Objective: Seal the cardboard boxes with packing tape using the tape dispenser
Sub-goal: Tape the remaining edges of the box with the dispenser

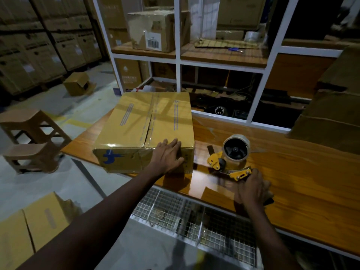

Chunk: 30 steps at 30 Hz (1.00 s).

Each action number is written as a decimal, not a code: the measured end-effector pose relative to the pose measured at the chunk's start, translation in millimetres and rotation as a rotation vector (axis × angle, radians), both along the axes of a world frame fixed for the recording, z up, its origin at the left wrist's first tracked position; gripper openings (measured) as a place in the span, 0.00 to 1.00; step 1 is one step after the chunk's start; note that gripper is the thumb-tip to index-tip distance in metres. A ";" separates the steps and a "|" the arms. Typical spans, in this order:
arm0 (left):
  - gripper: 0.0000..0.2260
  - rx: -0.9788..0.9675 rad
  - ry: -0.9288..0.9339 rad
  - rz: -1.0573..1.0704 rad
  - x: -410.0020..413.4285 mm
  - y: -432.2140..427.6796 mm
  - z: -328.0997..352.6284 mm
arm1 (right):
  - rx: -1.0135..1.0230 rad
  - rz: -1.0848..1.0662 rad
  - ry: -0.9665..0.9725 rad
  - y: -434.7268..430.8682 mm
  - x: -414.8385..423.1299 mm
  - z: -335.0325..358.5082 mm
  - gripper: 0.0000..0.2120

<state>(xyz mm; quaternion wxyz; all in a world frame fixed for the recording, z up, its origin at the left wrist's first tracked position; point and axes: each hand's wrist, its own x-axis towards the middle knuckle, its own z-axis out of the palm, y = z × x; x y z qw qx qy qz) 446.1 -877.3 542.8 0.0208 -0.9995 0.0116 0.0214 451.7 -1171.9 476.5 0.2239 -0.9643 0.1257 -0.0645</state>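
- Cardboard box (144, 129) is sitting on the left end of the wooden table (292, 184), flaps down, centre seam showing clear tape already along it, blue logo on the near side face.
- Left hand (168, 154) is resting flat on the box's near top edge, at the 5 o'clock corner of the lid; fingers spread and straight, gripping nothing, just pressing.
- Tape dispenser (229, 158), yellow frame with a tape roll on it, is lying on the table at 3 o'clock of the box, just beside it, not touching.
- Right hand (253, 187) is curling around the dispenser's handle at its 5 o'clock end; fingers wrapped closed on it, handle mostly hidden under the hand.
- White-framed shelf unit (177, 61) is standing at 12 o'clock behind the table: a torn brown carton (153, 30) with a barcode label on the upper left shelf, flat cardboard and a clear tape roll (252, 37) on the upper right shelf, lower bays too dark to tell the contents.
- Wire mesh rack (194, 217) is running under the table's near edge; contents unclear.
- Two brown stools (33, 139) are standing on the floor at 9 o'clock.
- Open small carton (78, 86) is lying on the floor at 10 o'clock; stacked cartons (35, 51) are lining the far left wall.
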 end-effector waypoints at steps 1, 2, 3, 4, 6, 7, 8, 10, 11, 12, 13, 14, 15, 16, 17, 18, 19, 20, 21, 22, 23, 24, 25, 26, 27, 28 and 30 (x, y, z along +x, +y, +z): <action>0.36 -0.005 0.009 -0.010 0.1 -0.2 -1.5 | -0.003 -0.019 -0.004 -0.1 5.4 3.8 0.17; 0.36 -0.022 0.014 -0.016 -0.1 0.2 -2.4 | -0.001 -0.037 -0.013 2.6 9.0 11.4 0.16; 0.37 -0.047 0.018 -0.020 -1.2 1.7 -2.4 | 0.007 -0.047 -0.033 6.0 14.3 19.0 0.16; 0.37 -0.071 0.014 -0.023 -2.5 4.5 -1.9 | 0.011 -0.050 -0.050 11.1 18.8 27.1 0.16; 0.36 -0.107 -0.010 -0.020 -5.6 15.0 0.0 | 0.002 -0.021 -0.093 24.6 30.1 42.0 0.16; 0.35 -0.121 -0.024 -0.009 -7.0 23.0 0.6 | 0.006 0.004 -0.117 32.3 35.9 47.6 0.16; 0.33 -0.131 -0.042 0.007 -8.3 32.7 0.8 | 0.019 0.027 -0.141 41.8 39.6 54.1 0.16; 0.31 -0.162 -0.090 0.039 -13.0 54.6 2.6 | 0.037 0.051 -0.178 63.2 45.4 64.7 0.15; 0.32 -0.184 -0.107 0.055 -16.9 66.3 5.3 | 0.039 0.050 -0.192 74.8 47.3 71.0 0.15; 0.33 -0.205 -0.124 0.074 -21.0 78.9 8.5 | 0.042 0.054 -0.206 86.9 48.4 77.3 0.14; 0.35 -0.225 -0.142 0.093 -24.9 93.4 10.8 | 0.045 0.063 -0.219 99.6 49.7 81.9 0.13; 0.36 -0.250 -0.159 0.106 -28.2 108.9 12.6 | 0.041 0.073 -0.230 112.6 49.3 86.9 0.13; 0.37 -0.279 -0.174 0.116 -31.5 125.9 14.0 | 0.038 0.084 -0.243 125.5 50.1 89.4 0.13; 0.36 -0.299 -0.186 0.125 -34.3 144.3 14.2 | 0.036 0.089 -0.253 138.8 49.4 93.1 0.13; 0.33 -0.309 -0.197 0.133 -37.9 163.4 13.8 | 0.039 0.093 -0.261 151.9 48.7 95.1 0.13; 0.31 -0.320 -0.211 0.137 -42.4 182.7 13.6 | 0.040 0.098 -0.268 165.8 47.1 96.8 0.13; 0.31 -0.340 -0.228 0.135 -47.2 200.7 14.2 | 0.041 0.104 -0.279 179.6 45.5 98.2 0.12; 0.33 -0.372 -0.241 0.133 -52.5 217.7 15.2 | 0.037 0.112 -0.287 193.6 43.9 100.3 0.12; 0.34 -0.420 -0.254 0.128 -57.7 233.6 16.5 | 0.033 0.118 -0.295 207.3 42.8 102.2 0.12; 0.35 -0.474 -0.271 0.118 -62.4 247.2 18.0 | 0.029 0.120 -0.299 220.8 41.8 104.8 0.13; 0.34 -0.523 -0.290 0.107 -67.1 259.1 18.9 | 0.021 0.117 -0.302 233.9 41.3 106.8 0.13; 0.31 -0.565 -0.308 0.095 -71.2 270.2 18.4 | 0.013 0.111 -0.303 246.6 40.1 108.8 0.13; 0.27 -0.592 -0.315 0.084 -74.9 280.4 16.3 | 0.009 0.106 -0.305 258.8 38.8 110.1 0.14; 0.23 -0.613 -0.305 0.058 -77.9 290.5 12.5 | 0.010 0.100 -0.303 270.3 37.2 110.7 0.14; 0.24 -0.631 -0.282 0.018 -80.2 300.3 8.1 | 0.014 0.095 -0.303 281.3 35.6 110.7 0.15; 0.26 -0.643 -0.248 -0.033 -81.2 310.2 1.6 | 0.015 0.091 -0.307 291.6 33.7 110.6 0.16; 0.26 -0.622 -0.177 -0.132 -81.4 325.5 -8.9 | 0.017 0.089 -0.323 309.7 30.5 110.3 0.17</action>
